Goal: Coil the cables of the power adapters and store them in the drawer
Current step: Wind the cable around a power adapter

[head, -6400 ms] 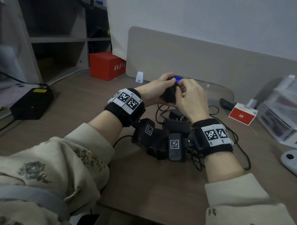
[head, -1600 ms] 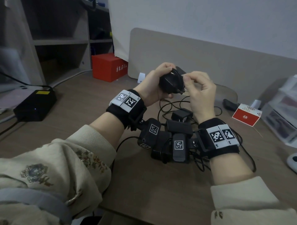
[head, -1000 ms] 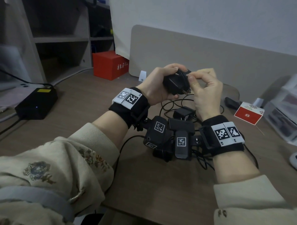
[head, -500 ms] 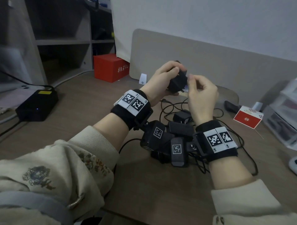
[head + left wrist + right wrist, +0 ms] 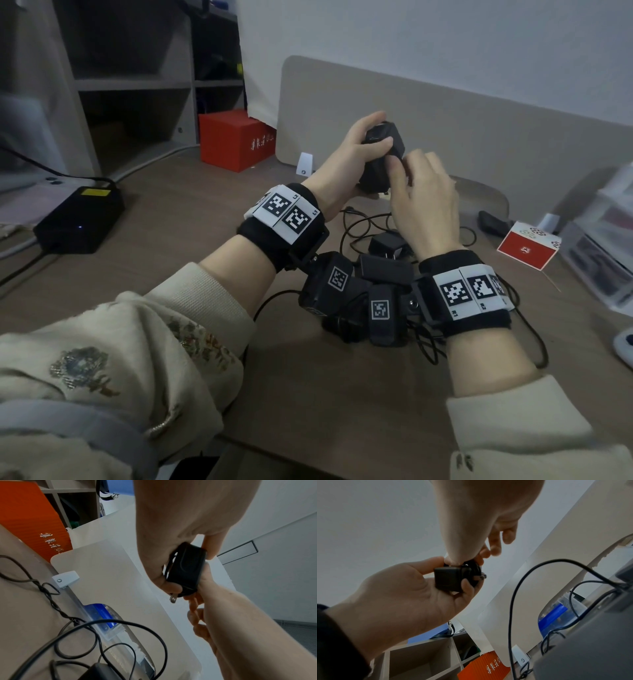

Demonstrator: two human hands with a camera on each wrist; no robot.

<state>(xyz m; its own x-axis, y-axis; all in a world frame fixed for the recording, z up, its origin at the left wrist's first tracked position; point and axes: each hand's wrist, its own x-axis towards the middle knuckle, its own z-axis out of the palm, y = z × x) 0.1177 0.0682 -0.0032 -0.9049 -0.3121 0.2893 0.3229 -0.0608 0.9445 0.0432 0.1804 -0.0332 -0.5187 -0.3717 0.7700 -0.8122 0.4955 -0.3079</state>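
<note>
A black power adapter point(image 5: 383, 137) with its cable wound round it is raised above the desk, and my left hand point(image 5: 376, 132) grips its body. In the left wrist view the adapter point(image 5: 187, 568) shows a metal prong point(image 5: 173, 599) at its lower end. My right hand point(image 5: 404, 168) pinches the wound cable point(image 5: 474, 566) at the adapter's point(image 5: 448, 578) prong end, thumb on top. Below my wrists, more black adapters point(image 5: 387, 245) lie on the desk in a tangle of loose black cables point(image 5: 363, 222).
A clear plastic drawer unit point(image 5: 603, 240) stands at the right edge. Beside it lies a red and white box point(image 5: 525, 248). A beige divider panel point(image 5: 445, 120) closes the back. At far left sit a red box point(image 5: 236, 138) and a black power brick point(image 5: 80, 219).
My left hand has turned the adapter more upright. My right hand has shifted from its right side to its lower end. Both wrists stay above the pile.
</note>
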